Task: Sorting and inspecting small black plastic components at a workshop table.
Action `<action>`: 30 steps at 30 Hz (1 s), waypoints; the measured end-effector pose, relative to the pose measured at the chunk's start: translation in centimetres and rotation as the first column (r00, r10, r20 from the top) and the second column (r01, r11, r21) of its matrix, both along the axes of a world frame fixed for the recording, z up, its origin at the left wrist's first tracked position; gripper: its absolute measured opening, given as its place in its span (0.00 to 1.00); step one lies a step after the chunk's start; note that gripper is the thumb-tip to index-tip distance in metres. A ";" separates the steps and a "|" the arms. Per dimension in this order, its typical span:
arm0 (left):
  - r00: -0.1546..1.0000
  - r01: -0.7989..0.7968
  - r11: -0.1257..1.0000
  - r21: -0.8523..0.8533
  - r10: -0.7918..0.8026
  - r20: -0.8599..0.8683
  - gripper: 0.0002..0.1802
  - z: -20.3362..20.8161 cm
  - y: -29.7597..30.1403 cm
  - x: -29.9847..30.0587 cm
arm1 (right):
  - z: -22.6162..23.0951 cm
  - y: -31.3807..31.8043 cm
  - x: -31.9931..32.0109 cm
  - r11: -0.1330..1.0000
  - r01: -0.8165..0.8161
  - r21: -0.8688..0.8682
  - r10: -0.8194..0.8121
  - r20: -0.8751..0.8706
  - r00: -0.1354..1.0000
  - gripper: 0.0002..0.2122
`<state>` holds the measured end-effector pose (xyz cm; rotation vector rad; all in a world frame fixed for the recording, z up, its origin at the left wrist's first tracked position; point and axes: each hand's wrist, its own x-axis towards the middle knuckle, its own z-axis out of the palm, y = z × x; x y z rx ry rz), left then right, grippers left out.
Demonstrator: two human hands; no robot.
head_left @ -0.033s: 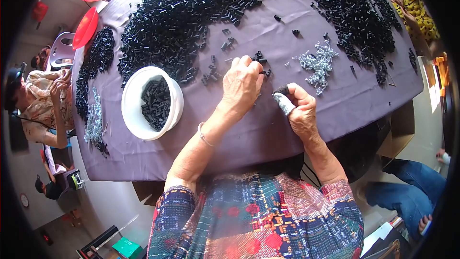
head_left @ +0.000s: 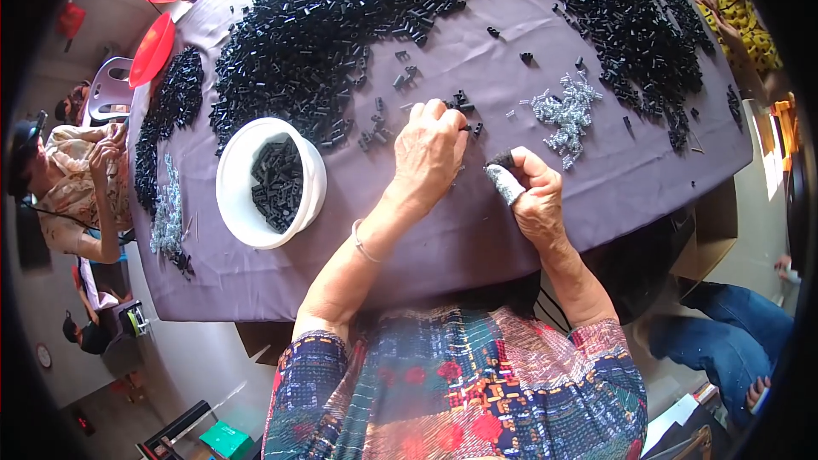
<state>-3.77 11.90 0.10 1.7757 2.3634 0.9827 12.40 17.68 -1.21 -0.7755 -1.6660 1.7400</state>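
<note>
Over the middle of the table, my left hand (head_left: pixel 430 149) is closed in a pinch, with a small black plastic part at its fingertips. A few loose black parts (head_left: pixel 461 102) lie just beyond it. To its right, my right hand (head_left: pixel 538 196) is also closed, its thumb in a grey-white wrap (head_left: pixel 506 184). Something dark shows at that hand's fingertips; whether it is a part or a finger cover I cannot make out. A small heap of clear plastic pieces (head_left: pixel 566 117) lies beyond my right hand. Left of my left forearm, a white tub (head_left: pixel 228 192) holds black parts (head_left: pixel 278 187).
A big pile of black parts (head_left: pixel 298 43) arcs across the far side of the purple-grey tablecloth (head_left: pixel 477 238). More clear pieces (head_left: pixel 166 204) and a red bowl-like object (head_left: pixel 153 49) are at the left. People sit at the left (head_left: pixel 72 166) and right (head_left: pixel 741 25) edges.
My hands and the parts look unchanged. At the far right, another person's hand with a whitish thing in it has shifted slightly.
</note>
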 end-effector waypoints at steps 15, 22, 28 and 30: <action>-0.190 -0.099 0.995 0.005 -0.024 0.981 0.13 1.5 -9.7 0.8 | 3.2 -2.1 -0.5 0.991 -0.105 0.085 0.106 -0.006 0.994 0.05; 0.012 -0.111 0.994 0.023 -0.022 1.000 0.11 2.6 -10.8 2.3 | 3.3 -3.2 -1.2 0.960 -0.189 0.205 0.182 0.050 0.982 0.05; 0.179 -0.111 0.994 0.019 0.001 0.984 0.11 2.9 -11.4 2.9 | 3.3 -4.0 -1.1 0.916 -0.243 0.318 0.213 0.127 0.969 0.06; 0.215 -0.113 0.994 0.006 0.018 0.976 0.11 2.7 -11.5 3.0 | 2.9 -4.1 -1.1 0.885 -0.239 0.399 0.212 0.110 0.971 0.06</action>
